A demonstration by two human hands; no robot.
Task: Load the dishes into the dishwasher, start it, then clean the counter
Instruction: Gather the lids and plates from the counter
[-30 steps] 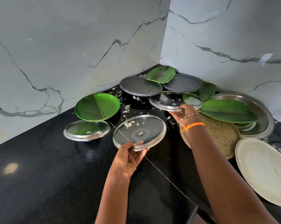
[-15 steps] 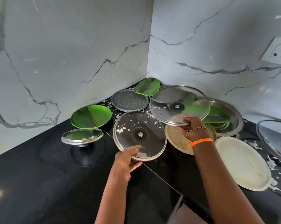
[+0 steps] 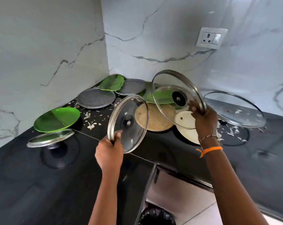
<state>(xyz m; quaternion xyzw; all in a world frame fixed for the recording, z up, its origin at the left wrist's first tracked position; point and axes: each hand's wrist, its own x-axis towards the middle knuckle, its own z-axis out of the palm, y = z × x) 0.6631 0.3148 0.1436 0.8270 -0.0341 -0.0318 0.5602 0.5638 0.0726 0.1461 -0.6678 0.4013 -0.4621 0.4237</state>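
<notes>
Head view — close, angled down at counter corner (image 3: 40,176).

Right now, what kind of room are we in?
Most likely a home kitchen: a black counter in a marble-walled corner, covered with dirty plates and glass pot lids, with a wall socket above.

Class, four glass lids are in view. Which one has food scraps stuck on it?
The far-right glass lid, resting upside down on the counter; white scraps dot it. The others look clean.
</notes>
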